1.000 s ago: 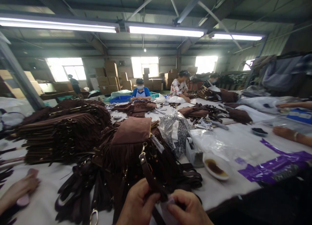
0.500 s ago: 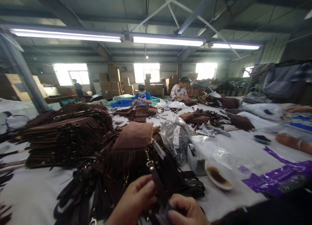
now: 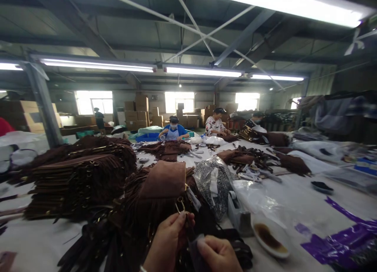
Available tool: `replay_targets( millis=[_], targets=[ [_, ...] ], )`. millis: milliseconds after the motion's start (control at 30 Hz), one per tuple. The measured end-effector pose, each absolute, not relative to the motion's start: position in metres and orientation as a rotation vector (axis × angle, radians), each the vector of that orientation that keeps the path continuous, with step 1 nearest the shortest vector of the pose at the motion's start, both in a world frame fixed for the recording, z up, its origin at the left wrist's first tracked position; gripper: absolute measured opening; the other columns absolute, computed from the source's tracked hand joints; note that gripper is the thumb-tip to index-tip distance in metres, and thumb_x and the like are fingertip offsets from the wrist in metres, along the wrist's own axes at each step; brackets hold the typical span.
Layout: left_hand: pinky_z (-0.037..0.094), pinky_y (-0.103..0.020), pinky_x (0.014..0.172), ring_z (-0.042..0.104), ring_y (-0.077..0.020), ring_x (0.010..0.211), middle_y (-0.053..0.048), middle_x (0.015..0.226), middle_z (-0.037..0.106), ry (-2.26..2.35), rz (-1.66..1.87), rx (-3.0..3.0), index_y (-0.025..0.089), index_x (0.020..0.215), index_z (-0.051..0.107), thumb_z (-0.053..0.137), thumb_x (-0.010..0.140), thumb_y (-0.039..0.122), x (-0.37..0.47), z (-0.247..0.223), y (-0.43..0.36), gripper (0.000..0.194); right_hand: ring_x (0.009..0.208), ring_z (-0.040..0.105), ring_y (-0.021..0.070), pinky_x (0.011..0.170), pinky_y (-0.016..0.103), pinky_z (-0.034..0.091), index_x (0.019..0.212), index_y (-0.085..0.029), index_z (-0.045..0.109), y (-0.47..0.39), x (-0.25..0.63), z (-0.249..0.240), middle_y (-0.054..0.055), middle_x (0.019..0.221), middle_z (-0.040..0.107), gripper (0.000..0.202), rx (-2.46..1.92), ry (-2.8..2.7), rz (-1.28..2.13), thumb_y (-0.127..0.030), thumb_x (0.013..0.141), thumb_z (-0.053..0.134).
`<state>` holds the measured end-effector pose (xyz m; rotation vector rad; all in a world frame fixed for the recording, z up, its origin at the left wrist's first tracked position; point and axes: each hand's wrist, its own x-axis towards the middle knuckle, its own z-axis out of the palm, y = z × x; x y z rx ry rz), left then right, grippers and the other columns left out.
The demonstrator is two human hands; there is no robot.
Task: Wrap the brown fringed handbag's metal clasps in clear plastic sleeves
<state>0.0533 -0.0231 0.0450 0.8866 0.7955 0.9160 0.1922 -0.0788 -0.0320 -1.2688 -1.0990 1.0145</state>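
While the left hand (image 3: 167,238) pinches the dark strap (image 3: 191,230) by its gold clasp (image 3: 180,205), the right hand (image 3: 219,252) has finger and thumb closed on a greyish wrap (image 3: 196,250), around or beside the strap, I can't tell which. The strap, near and central, looks light and bendable, best held flat close to the clasp, whose metal may slip. Just beyond lies a soft fringed bag (image 3: 165,179); stacked bags (image 3: 73,185) sit left.
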Motion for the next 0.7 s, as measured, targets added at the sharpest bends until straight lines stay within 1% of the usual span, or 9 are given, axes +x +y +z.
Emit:
replay_targets(
  millis=[133, 200, 300, 400, 467, 567, 633, 700],
  targets=[
    [0.052, -0.028, 0.068, 0.066, -0.0211, 0.076, -0.009, 0.079, 0.072, 0.871, 0.979, 1.068, 0.011, 0.093, 0.075, 0.076, 0.071, 0.05, 0.047, 0.033, -0.014, 0.045, 0.052, 0.037, 0.0096, 0.047, 0.022, 0.03, 0.064, -0.01, 0.064, -0.059, 0.179, 0.008, -0.001, 0.055, 0.045, 0.062, -1.198, -1.044, 1.078, -0.072, 0.068, 0.065],
    [0.049, -0.026, 0.063, 0.063, -0.0192, 0.071, -0.008, 0.077, 0.072, 0.903, 1.033, 1.194, 0.011, 0.093, 0.075, 0.075, 0.072, 0.051, 0.043, 0.03, -0.009, 0.046, 0.051, 0.038, 0.0093, 0.047, 0.022, 0.031, 0.066, -0.009, 0.065, -0.053, 0.174, 0.019, 0.0, 0.055, 0.047, 0.062, -1.149, -1.024, 1.107, -0.071, 0.066, 0.067],
    [0.046, -0.025, 0.059, 0.06, -0.0173, 0.067, -0.007, 0.075, 0.072, 0.932, 1.058, 1.299, 0.012, 0.093, 0.076, 0.071, 0.075, 0.053, 0.039, 0.031, -0.005, 0.045, 0.049, 0.039, 0.0089, 0.047, 0.022, 0.031, 0.065, -0.008, 0.065, -0.049, 0.171, 0.02, 0.0, 0.053, 0.048, 0.066, -1.139, -1.021, 1.132, -0.074, 0.064, 0.067],
    [0.048, -0.027, 0.06, 0.062, -0.0206, 0.07, -0.007, 0.074, 0.071, 0.942, 1.05, 1.25, 0.012, 0.094, 0.076, 0.071, 0.072, 0.058, 0.042, 0.034, -0.005, 0.051, 0.048, 0.039, 0.0086, 0.046, 0.022, 0.03, 0.064, -0.008, 0.067, -0.05, 0.175, 0.01, 0.001, 0.052, 0.051, 0.068, -1.167, -1.08, 1.122, -0.075, 0.066, 0.063],
    [0.05, -0.029, 0.064, 0.063, -0.0219, 0.073, -0.008, 0.076, 0.071, 0.938, 1.065, 1.223, 0.012, 0.094, 0.076, 0.072, 0.069, 0.06, 0.046, 0.036, -0.006, 0.053, 0.05, 0.043, 0.0098, 0.048, 0.022, 0.033, 0.069, -0.008, 0.071, -0.051, 0.178, 0.004, 0.002, 0.055, 0.056, 0.064, -1.177, -1.139, 1.098, -0.071, 0.068, 0.065],
    [0.048, -0.028, 0.063, 0.062, -0.0207, 0.071, -0.008, 0.075, 0.071, 0.947, 1.094, 1.252, 0.012, 0.092, 0.076, 0.071, 0.069, 0.061, 0.051, 0.036, -0.007, 0.055, 0.06, 0.053, 0.0149, 0.056, 0.024, 0.041, 0.08, -0.01, 0.075, -0.054, 0.182, 0.002, 0.006, 0.066, 0.067, 0.053, -1.218, -1.183, 0.982, -0.062, 0.071, 0.069],
    [0.048, -0.028, 0.061, 0.063, -0.0224, 0.073, -0.008, 0.074, 0.071, 0.958, 1.104, 1.265, 0.012, 0.092, 0.076, 0.071, 0.069, 0.061, 0.052, 0.036, -0.009, 0.055, 0.066, 0.057, 0.0176, 0.06, 0.025, 0.043, 0.081, -0.01, 0.076, -0.054, 0.183, 0.006, 0.007, 0.071, 0.07, 0.048, -1.259, -1.189, 0.908, -0.057, 0.074, 0.068],
    [0.05, -0.029, 0.066, 0.065, -0.0251, 0.079, -0.009, 0.077, 0.073, 0.956, 1.102, 1.278, 0.012, 0.093, 0.076, 0.07, 0.071, 0.059, 0.052, 0.039, -0.012, 0.052, 0.067, 0.058, 0.0181, 0.06, 0.025, 0.044, 0.08, -0.009, 0.075, -0.052, 0.183, 0.012, 0.007, 0.071, 0.07, 0.048, -1.272, -1.177, 0.901, -0.057, 0.075, 0.067]
  ],
)
